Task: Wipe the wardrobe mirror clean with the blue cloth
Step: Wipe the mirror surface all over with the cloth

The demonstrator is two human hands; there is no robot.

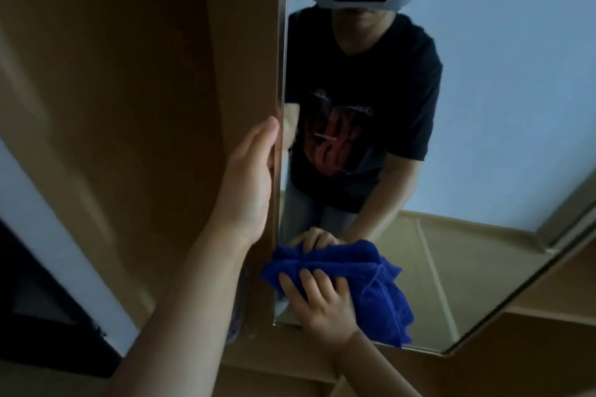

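Observation:
The wardrobe mirror (483, 106) fills the right half of the view, set in a brown wooden door. A bunched blue cloth (364, 280) is pressed against the glass near the mirror's lower left corner. My right hand (322, 306) lies on top of the cloth, fingers spread over it, holding it to the glass. My left hand (251, 180) grips the mirror door's left edge higher up, fingers wrapped around the edge. The mirror reflects a person in a black T-shirt and a grey headset, plus the hand and cloth.
The brown wardrobe door panel (129, 90) stands open at the left. A dark object (42, 309) sits low at the left beside a pale wall. Wooden boards (532, 348) run under the mirror's lower right edge.

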